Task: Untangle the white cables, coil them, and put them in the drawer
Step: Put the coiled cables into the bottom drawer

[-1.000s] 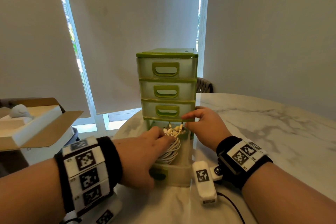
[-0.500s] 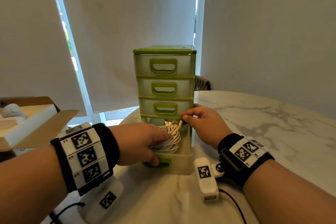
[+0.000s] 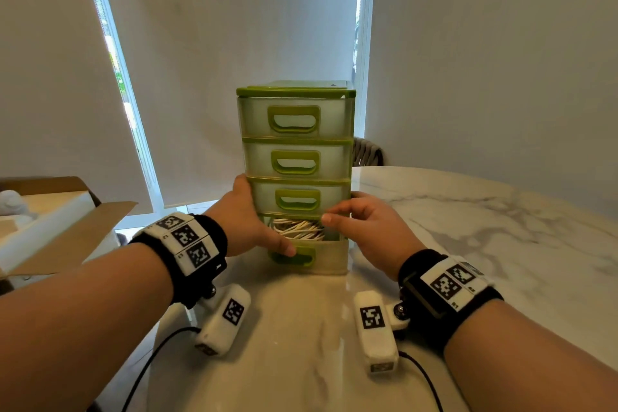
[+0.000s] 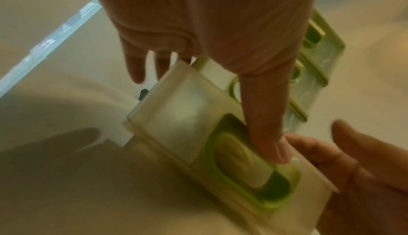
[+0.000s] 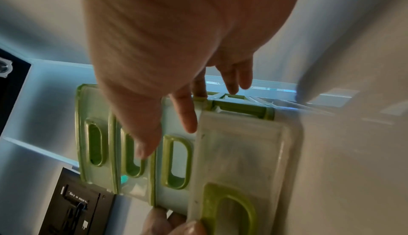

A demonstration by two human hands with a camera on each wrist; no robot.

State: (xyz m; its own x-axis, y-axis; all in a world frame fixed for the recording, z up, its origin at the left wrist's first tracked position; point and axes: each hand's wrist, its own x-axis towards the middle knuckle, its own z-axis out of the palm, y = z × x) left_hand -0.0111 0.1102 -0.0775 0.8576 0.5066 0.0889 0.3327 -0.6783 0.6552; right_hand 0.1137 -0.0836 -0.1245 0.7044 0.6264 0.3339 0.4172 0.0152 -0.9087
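Observation:
A green and translucent drawer unit (image 3: 296, 117) stands on the marble table. Its bottom drawer (image 3: 329, 256) sticks out a little, with the coiled white cables (image 3: 297, 229) lying inside. My left hand (image 3: 254, 224) has its thumb pressed on the drawer's green handle (image 4: 243, 169), and its fingers reach along the unit's left side. My right hand (image 3: 344, 211) rests on the unit's front right corner just above the open drawer. Its thumb is in front and its straight fingers lie on the right side wall (image 5: 240, 109). Neither hand holds the cables.
An open cardboard box (image 3: 67, 227) sits off the table's left edge. A woven chair back (image 3: 366, 150) shows behind the unit. The marble tabletop (image 3: 468, 227) stretches to the right. Thin black leads (image 3: 143, 361) trail from my wrist cameras near the front edge.
The left hand let go of the coil, left it in the drawer and moved to the drawer front. The drawer has slid most of the way in. The right hand stayed on the unit.

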